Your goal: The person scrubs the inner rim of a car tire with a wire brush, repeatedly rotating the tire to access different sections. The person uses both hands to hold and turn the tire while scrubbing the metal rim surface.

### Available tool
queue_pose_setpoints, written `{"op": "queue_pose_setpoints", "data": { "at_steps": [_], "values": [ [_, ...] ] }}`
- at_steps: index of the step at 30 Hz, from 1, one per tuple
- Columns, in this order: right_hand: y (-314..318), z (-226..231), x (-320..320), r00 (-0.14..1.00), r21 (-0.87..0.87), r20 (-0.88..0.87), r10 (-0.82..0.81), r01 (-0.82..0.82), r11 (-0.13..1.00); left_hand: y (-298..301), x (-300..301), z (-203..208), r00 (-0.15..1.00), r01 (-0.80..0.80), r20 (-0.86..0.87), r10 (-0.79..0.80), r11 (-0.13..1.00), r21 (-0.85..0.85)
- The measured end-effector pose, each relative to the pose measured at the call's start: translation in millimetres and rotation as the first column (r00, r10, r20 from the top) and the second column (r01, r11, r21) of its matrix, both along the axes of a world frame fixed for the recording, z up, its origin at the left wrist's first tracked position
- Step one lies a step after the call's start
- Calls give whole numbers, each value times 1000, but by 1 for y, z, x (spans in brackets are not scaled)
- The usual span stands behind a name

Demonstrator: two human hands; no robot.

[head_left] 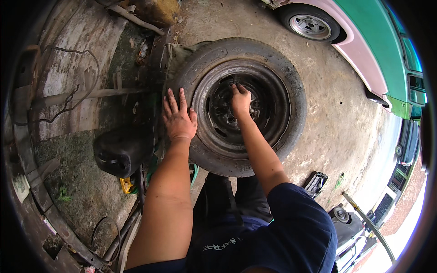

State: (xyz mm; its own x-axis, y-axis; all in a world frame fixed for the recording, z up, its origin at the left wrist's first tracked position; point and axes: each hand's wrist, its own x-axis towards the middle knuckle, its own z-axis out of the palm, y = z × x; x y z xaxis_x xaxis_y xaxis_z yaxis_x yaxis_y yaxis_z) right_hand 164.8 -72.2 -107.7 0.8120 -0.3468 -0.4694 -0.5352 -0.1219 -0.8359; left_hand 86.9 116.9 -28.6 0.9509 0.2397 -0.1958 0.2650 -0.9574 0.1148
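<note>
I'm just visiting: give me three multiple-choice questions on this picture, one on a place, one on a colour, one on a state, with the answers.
1. Where does the person's left hand rest?
A. On the worn black rubber tyre
B. On the concrete floor
C. On the car

2. What colours is the parked car's body?
A. Red and white
B. Green and pink
C. Blue and yellow

3. How does the right hand stand?
A. Flat on the tyre
B. Raised in the air
C. Fingers curled at the dark steel wheel hub

Answers: 1 A, its palm lies spread on the sidewall; 2 B, green above a pink band; 3 C, fingertips reach into the rim's centre.
</note>
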Motion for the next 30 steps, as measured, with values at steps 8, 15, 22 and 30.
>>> {"op": "queue_pose_setpoints", "data": {
  "at_steps": [8, 15, 22, 30],
  "values": [
    [7, 7, -7, 918, -258, 63, 392, -365, 895, -1, 0, 0, 1000, 1, 25, -1, 1000, 2],
    [-28, 9, 9, 942, -361, 145, 302, -234, 903, -1, 0, 0, 999, 6, 36, -7, 1000, 16],
    [8, -2, -14, 925, -264, 158, 346, -298, 917, -2, 0, 1, 1000, 0, 10, 0, 1000, 23],
    [-15, 3, 2, 947, -326, 226, 228, -147, 934, -1, 0, 1, 999, 17, 31, -18, 999, 38]
  ]
}}
